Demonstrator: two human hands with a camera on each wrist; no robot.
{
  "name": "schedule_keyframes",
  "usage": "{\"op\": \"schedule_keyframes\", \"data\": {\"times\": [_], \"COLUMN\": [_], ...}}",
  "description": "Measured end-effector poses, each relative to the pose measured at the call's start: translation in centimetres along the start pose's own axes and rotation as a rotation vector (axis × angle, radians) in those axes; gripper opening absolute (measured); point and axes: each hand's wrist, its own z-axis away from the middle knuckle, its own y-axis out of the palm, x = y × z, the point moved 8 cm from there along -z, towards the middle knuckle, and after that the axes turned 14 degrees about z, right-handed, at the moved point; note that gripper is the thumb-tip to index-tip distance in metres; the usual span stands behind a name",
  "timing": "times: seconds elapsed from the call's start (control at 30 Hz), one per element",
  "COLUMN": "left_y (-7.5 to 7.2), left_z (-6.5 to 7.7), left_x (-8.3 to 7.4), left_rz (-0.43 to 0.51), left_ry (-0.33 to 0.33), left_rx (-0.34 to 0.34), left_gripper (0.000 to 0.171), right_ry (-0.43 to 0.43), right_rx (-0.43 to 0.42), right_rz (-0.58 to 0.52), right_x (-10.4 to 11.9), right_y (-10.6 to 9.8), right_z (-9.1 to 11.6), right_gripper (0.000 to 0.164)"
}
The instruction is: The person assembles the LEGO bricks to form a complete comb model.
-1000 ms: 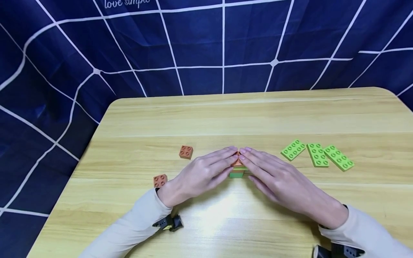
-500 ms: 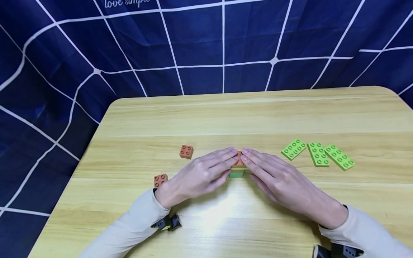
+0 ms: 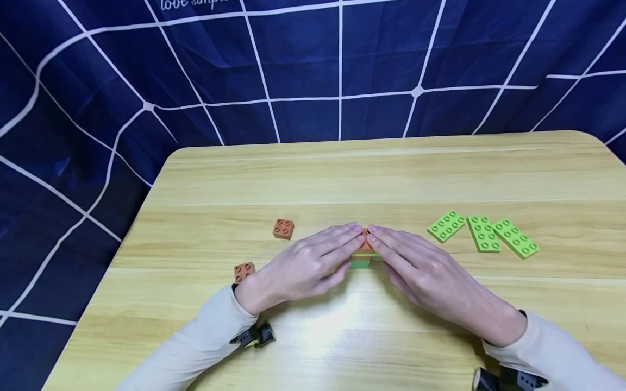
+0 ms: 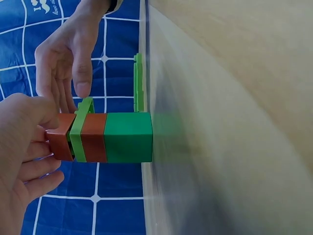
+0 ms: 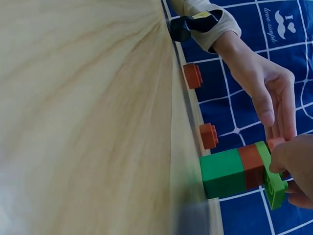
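Note:
A small stack of toy building bricks stands upright on the table between both hands. Its base is a dark green block, topped by a reddish-brown brick and a thin light green plate that juts out to the right. Uppermost is another reddish-brown brick, slightly tilted, with a dark gap against the plate in the left wrist view. My left hand pinches this top brick from the left. From the right, my right hand holds it too, its thumb against the brick in the right wrist view.
Two loose reddish-brown bricks lie to the left, one farther back and one beside the left wrist. Several light green plates lie at the right. A dark blue gridded cloth hangs behind the wooden table.
Both hands stay at the stack. The fingertips have shifted slightly on the top brick, with a small gap between the two hands.

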Motion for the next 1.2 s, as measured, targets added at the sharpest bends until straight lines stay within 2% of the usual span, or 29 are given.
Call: {"op": "schedule_keyframes", "data": {"times": [0.43,0.93,1.2], "left_y": [0.28,0.33,0.00], "left_z": [0.00,-0.08,0.06], "left_x": [0.14,-0.13,0.03], "left_rz": [0.027,0.076,0.075], "left_ry": [-0.012,-0.009,-0.007], "left_rx": [0.000,-0.035,-0.071], "left_gripper": [0.048,0.046,0.042], "right_ry": [-0.029,-0.035,-0.037], "right_rx": [-0.060,-0.054,-0.032], "right_rz": [0.016,0.035,-0.012], "right_x": [0.34,0.85,0.47], "right_y": [-0.08,-0.24,-0.57], "right_z": [-0.07,-0.01,-0.77], "right_gripper": [0.045,0.044,0.047]}}
